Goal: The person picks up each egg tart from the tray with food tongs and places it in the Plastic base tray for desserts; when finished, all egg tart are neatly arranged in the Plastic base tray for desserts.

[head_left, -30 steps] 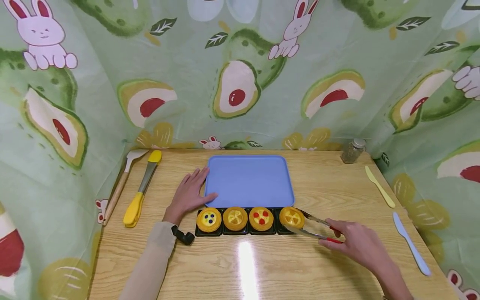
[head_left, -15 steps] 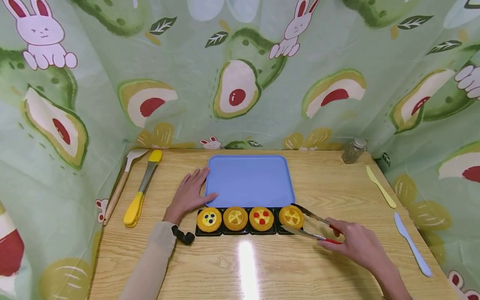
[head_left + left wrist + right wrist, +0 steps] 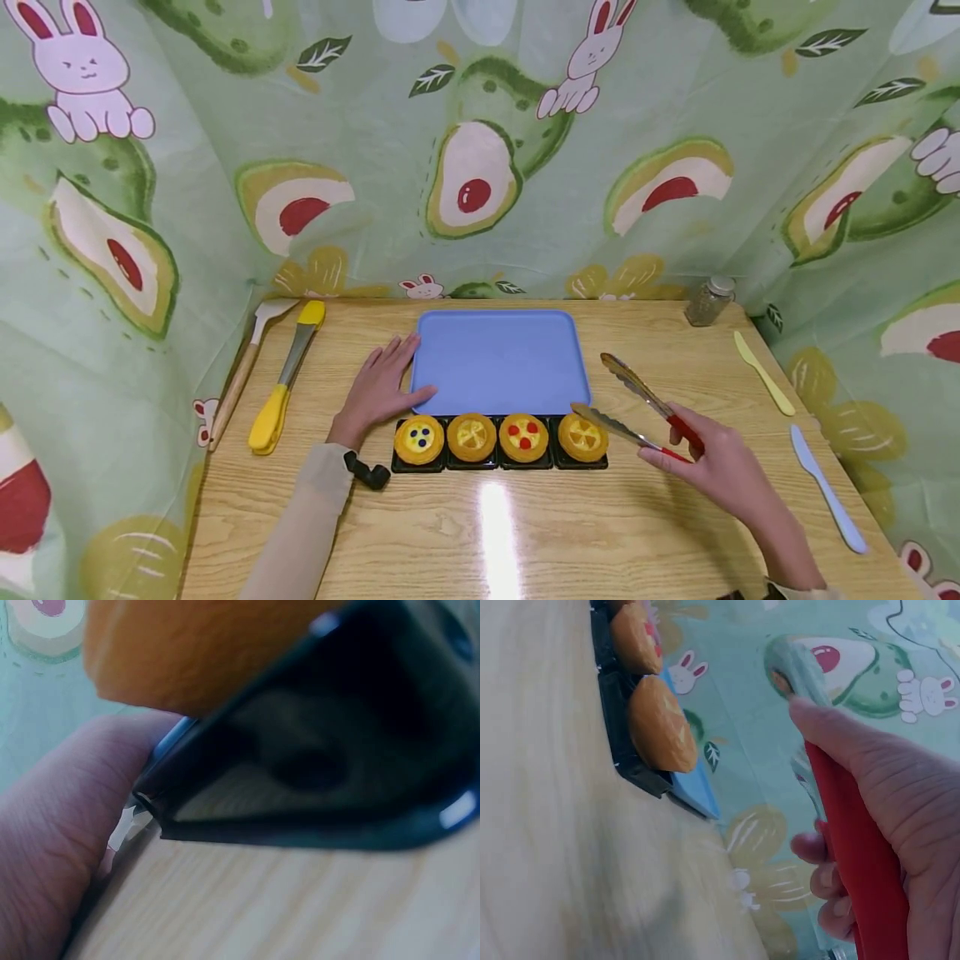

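My right hand (image 3: 716, 467) holds red-handled metal tongs (image 3: 636, 387), their tips spread apart with nothing between them. The lower tip hangs over or near the rightmost egg tart (image 3: 587, 442), and the upper tip is right of the blue tray (image 3: 498, 362). My left hand (image 3: 378, 387) rests at the tray's left edge, fingers extended. In front of the tray, a row of toy tarts sits in black holders (image 3: 418, 468): one with blue dots (image 3: 418, 440), one with wedges (image 3: 471, 437), one with red dots (image 3: 523, 438). The left wrist view shows a tart's side (image 3: 165, 660) close up.
On the left lie a wooden-handled spatula (image 3: 243, 367) and yellow-tipped tongs (image 3: 288, 375). A glass shaker (image 3: 707, 305) stands at the back right, with a yellow knife (image 3: 761, 373) and a blue knife (image 3: 825, 487) along the right edge. Printed cloth (image 3: 480, 267) surrounds the table.
The tongs, earlier around the rightmost tart, have come off it, lifted and swung up to the right with wider tips. That tart stays in its holder. The left hand has not moved.
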Available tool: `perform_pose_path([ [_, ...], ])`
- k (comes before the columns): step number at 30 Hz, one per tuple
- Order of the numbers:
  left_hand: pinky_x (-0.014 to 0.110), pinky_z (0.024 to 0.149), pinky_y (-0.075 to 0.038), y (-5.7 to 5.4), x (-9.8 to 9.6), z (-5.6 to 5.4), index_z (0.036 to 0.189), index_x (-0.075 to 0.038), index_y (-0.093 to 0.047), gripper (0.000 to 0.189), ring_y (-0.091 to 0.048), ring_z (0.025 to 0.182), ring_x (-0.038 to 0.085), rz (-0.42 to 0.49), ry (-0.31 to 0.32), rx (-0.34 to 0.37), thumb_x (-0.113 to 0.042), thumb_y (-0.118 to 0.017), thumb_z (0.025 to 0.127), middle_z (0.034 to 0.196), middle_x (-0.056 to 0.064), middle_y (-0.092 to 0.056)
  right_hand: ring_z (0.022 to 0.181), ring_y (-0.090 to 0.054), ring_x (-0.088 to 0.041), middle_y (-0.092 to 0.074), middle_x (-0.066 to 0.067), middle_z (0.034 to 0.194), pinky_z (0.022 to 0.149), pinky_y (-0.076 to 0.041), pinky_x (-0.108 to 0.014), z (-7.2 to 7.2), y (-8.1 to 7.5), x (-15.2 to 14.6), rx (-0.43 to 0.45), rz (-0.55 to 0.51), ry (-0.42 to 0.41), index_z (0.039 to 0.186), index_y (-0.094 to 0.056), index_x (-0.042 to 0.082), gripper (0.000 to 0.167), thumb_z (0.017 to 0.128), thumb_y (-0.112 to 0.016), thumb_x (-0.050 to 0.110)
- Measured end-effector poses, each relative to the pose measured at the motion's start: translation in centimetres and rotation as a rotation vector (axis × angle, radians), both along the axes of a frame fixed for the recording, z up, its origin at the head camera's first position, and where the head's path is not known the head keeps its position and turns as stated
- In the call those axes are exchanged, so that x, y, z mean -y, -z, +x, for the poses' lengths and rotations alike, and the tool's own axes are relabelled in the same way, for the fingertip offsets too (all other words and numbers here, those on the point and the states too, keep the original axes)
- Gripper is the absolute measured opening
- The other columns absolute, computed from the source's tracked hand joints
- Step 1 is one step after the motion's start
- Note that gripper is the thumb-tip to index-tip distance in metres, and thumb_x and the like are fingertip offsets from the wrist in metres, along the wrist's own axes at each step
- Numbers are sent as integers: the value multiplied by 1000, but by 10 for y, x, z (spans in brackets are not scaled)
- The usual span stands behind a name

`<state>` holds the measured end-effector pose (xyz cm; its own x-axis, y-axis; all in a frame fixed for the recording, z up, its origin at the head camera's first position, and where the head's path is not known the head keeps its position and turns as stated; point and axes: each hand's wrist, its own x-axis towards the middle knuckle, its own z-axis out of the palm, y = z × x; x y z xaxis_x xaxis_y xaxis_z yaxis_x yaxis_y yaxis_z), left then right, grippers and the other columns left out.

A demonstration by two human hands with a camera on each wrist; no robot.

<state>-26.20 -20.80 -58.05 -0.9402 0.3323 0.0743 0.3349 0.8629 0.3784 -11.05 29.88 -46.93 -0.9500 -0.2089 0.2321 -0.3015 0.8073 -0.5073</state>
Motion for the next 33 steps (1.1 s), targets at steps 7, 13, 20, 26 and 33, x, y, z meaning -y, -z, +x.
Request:
perform_pose_path([
  [7,53,129,-8,-3,-2,0,170,-23,-12,107,-10,162,25,-2,7,8,-82,-52,90,175,-1,-16,57,-37,-12,-47,-6,75,49,-30,-28,-28,7,1,39,-44,78,102,-54,8,41,95,-78,40],
  [13,53,129,-8,-2,-2,-3,170,-22,-13,107,-11,162,25,3,12,-2,-81,-53,90,175,-1,-17,58,-46,-22,-50,-10,73,50,-34,-33,-52,33,4,90,7,252,106,-49,-5,61,100,-67,52],
  [20,54,129,-9,3,-1,-5,170,-22,-13,108,-11,162,25,-13,14,-13,-83,-52,90,175,-1,-17,57,-61,-40,-58,-25,67,43,-44,-47,-71,61,6,175,171,502,95,-49,-8,79,98,-51,71],
  [26,55,129,-10,5,-2,-4,170,-22,-14,108,-12,162,27,-6,12,-15,-83,-52,89,175,0,-18,61,-60,-47,-56,-31,81,46,-47,-54,-82,69,7,81,183,542,92,-52,-12,77,97,-58,65],
  [33,53,130,-8,2,-1,-4,170,-24,-13,107,-11,162,23,-9,4,-14,-83,-51,89,175,-3,-16,87,-59,-56,-53,-37,93,66,-52,-63,-94,74,10,52,173,527,95,-52,-19,79,96,-65,58],
])
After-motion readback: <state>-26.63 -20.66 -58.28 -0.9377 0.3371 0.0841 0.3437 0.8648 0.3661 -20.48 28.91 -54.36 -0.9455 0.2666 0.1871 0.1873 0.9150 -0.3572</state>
